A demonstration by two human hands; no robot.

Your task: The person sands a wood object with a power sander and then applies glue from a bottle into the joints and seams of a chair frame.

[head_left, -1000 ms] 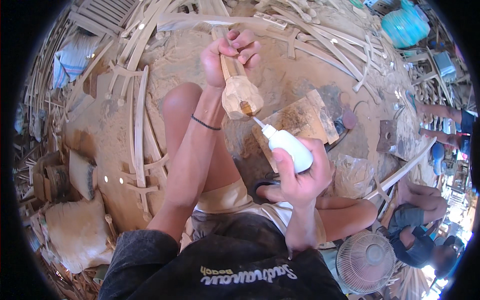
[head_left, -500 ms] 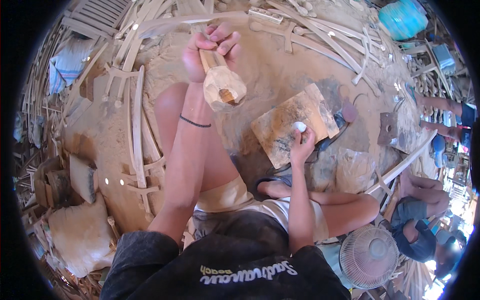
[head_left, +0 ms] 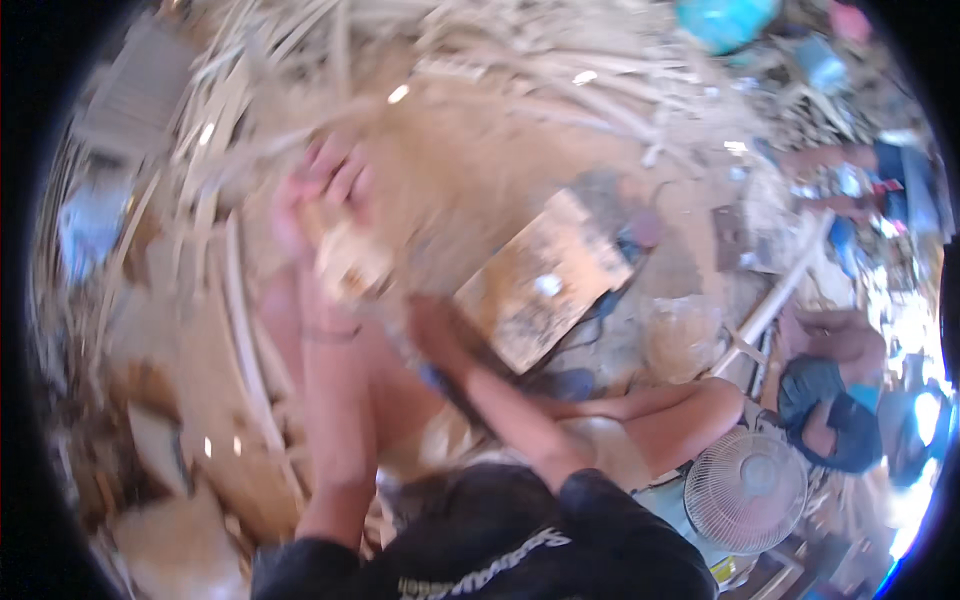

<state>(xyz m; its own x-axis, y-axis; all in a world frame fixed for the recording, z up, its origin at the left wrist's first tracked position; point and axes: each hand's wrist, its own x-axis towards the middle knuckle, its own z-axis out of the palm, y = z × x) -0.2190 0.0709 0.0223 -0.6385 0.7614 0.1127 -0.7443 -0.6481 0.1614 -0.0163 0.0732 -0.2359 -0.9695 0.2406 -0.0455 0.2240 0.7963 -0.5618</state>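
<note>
My left hand (head_left: 335, 180) is closed round the shaft of a pale carved wooden piece (head_left: 352, 264). Its thick, knob-like end points toward me, with a dark hollow in its face. Smeared by motion, my right hand (head_left: 440, 330) is just below and to the right of that knob. Along it runs a narrow, dark and bluish strip, too blurred to name; whether the fingers hold it does not show. A small white lump (head_left: 548, 286) lies on a stained, worn wooden board (head_left: 490, 290) on the ground, apart from both hands.
Long curved wooden pieces (head_left: 243, 320) lie at the left, and more wood is heaped along the far side. A desk fan (head_left: 745, 492) stands close by my right knee. Another person (head_left: 830, 430) sits at the right. A pale cushion-like sack (head_left: 175, 540) is at the lower left.
My right hand has let go of the white lump, which stays on the board, and moved left toward the wooden piece. My left hand still holds that piece. The whole view has shifted and blurred.
</note>
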